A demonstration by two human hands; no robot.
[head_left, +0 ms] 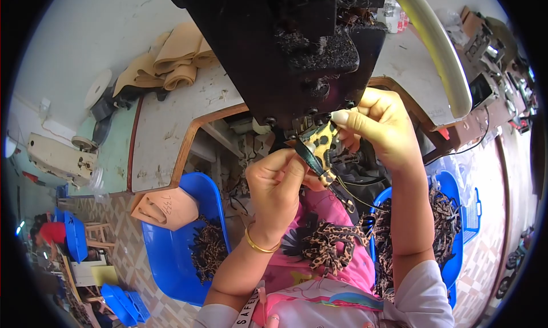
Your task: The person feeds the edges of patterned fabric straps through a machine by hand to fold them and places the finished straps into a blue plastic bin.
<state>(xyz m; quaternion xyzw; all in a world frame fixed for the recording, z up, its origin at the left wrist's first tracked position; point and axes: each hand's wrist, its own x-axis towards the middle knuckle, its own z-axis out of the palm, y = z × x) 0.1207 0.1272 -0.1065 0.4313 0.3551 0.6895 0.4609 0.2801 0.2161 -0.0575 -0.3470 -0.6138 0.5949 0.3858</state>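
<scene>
Under the head of a black sewing machine point(274, 59), a leopard-print strap piece point(321, 145) with a black strip along its side is held up between both hands. My left hand point(277, 182), a gold bangle on its wrist, pinches the black strip side with thumb and fingers. Thumb and fingers of my right hand point(379, 125) are closed on the upper edge of the piece, close beside the machine's foot. The needle and the exact stitching spot are hidden by the machine head. Several leopard-print straps point(334, 245) lie in a bundle on my pink-covered lap.
Blue tubs point(157, 254) stand on both sides, with leopard-print straps point(419, 242) heaped in the right one. A marked cardboard piece point(165, 208) rests on the left tub. Tan rolled material point(180, 54) lies on the worktable point(165, 122). Another person point(50, 234) is far left.
</scene>
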